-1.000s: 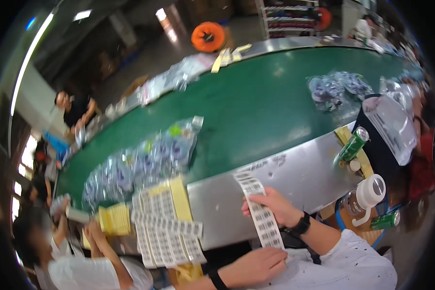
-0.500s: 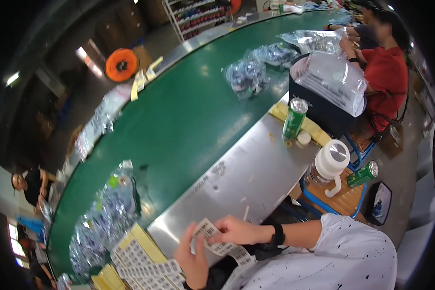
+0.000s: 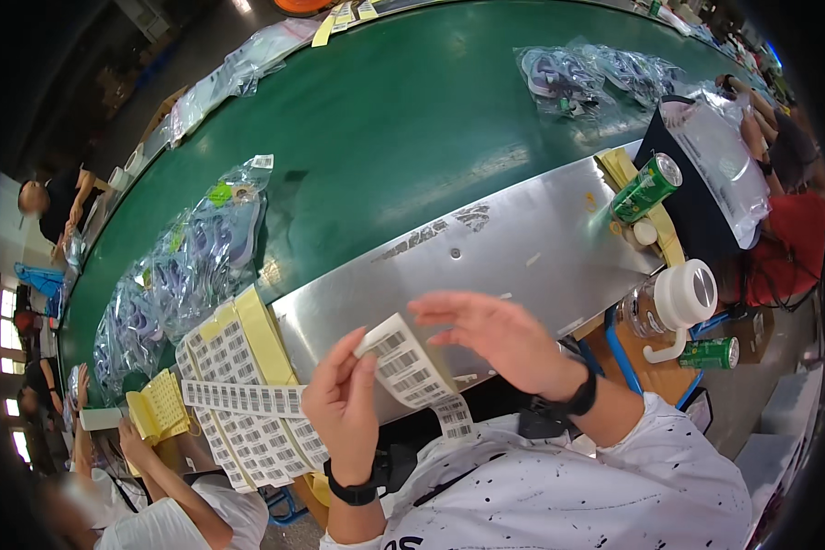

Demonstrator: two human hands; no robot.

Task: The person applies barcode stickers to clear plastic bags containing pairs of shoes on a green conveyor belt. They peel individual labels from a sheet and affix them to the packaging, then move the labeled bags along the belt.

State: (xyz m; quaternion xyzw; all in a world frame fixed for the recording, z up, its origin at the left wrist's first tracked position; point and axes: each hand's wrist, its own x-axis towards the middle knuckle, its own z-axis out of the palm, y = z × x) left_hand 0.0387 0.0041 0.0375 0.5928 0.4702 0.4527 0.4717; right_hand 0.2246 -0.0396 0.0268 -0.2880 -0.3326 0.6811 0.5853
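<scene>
Left hand (image 3: 342, 403) pinches the top end of a barcode label strip (image 3: 411, 371) between thumb and fingertips, fingers closed on it, palm turned inward, wrist with black band low in frame. Strip runs down-right from the pinch, free end hanging near the white spotted shirt (image 3: 577, 490). Right hand (image 3: 495, 335) hovers just above and right of the strip, fingers spread and loose, gripping nothing; cannot tell if a fingertip touches the strip. Black watch on that wrist, forearm coming up from lower right.

Both hands sit over the near edge of the steel ledge (image 3: 513, 247), which is mostly bare in front of them. Left of the left hand: stacked label sheets (image 3: 238, 394) on yellow backing, close, overlapping the ledge end. Beyond the ledge, green conveyor belt (image 3: 385, 119), with bagged items (image 3: 192, 266) on its left part. Right end of ledge: green can (image 3: 646, 188) tilted, well apart from the hands. Clear jug with white cap (image 3: 678, 302) just right of the right forearm. A neighbouring person's hand (image 3: 133, 440) holds a yellow pad at lower left.
</scene>
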